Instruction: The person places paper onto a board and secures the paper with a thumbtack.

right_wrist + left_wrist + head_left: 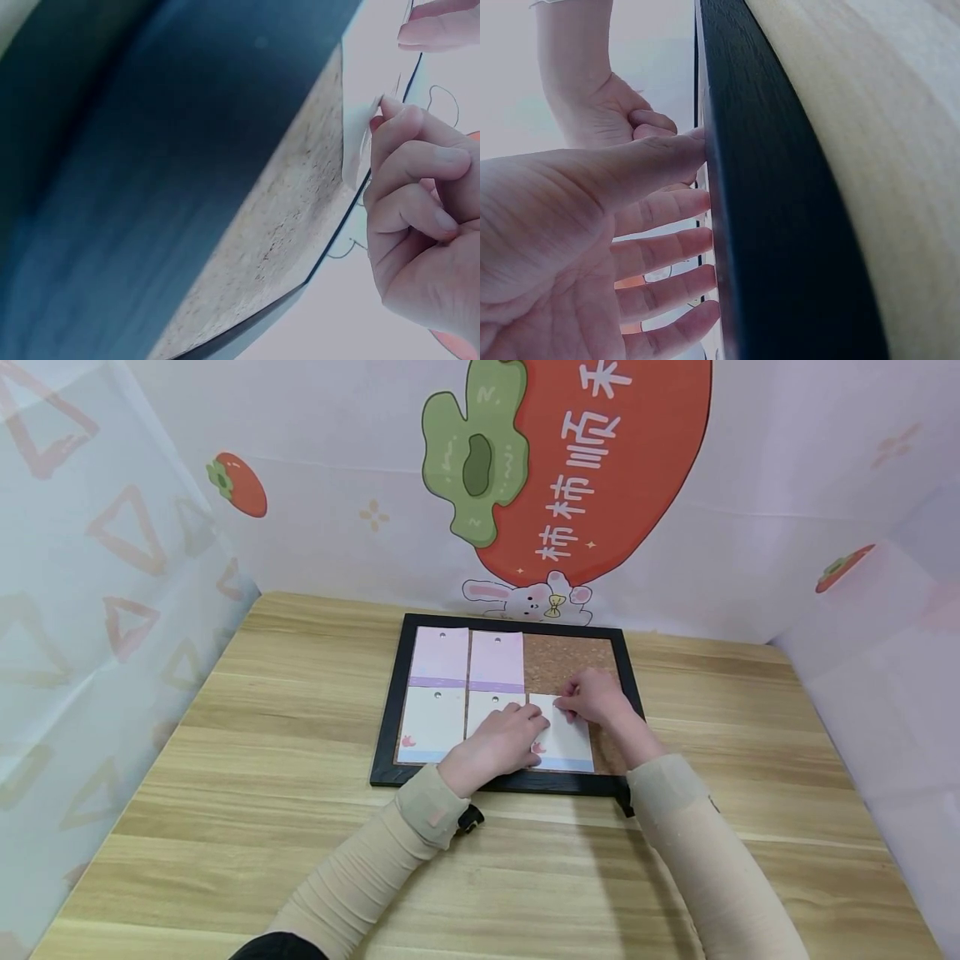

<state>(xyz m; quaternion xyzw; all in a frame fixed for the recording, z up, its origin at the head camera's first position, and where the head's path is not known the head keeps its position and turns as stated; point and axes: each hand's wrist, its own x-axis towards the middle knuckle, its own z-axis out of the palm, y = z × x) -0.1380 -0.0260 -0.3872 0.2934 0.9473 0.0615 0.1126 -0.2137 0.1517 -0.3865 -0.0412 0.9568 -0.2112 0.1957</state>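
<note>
A black-framed cork board [570, 660] lies on the table, bearing several paper cards in two rows. Over the lower row, my left hand [495, 743] rests its fingertips on the white card [566, 752] at the right and covers part of the middle card [480, 714]. In the left wrist view its fingers [664, 251] are extended, tips down on the board. My right hand [596, 697] pinches a small silver pushpin at that right card's top edge, mostly hidden by the fingertips. Its other fingers [412, 210] curl inward in the right wrist view.
Two pinkish-purple cards [438, 656] fill the upper left, each with a silver pin. Bare cork shows at the upper right. The black frame [386, 727] edges the board. A printed backdrop [337, 427] rises behind the wooden table [247, 718].
</note>
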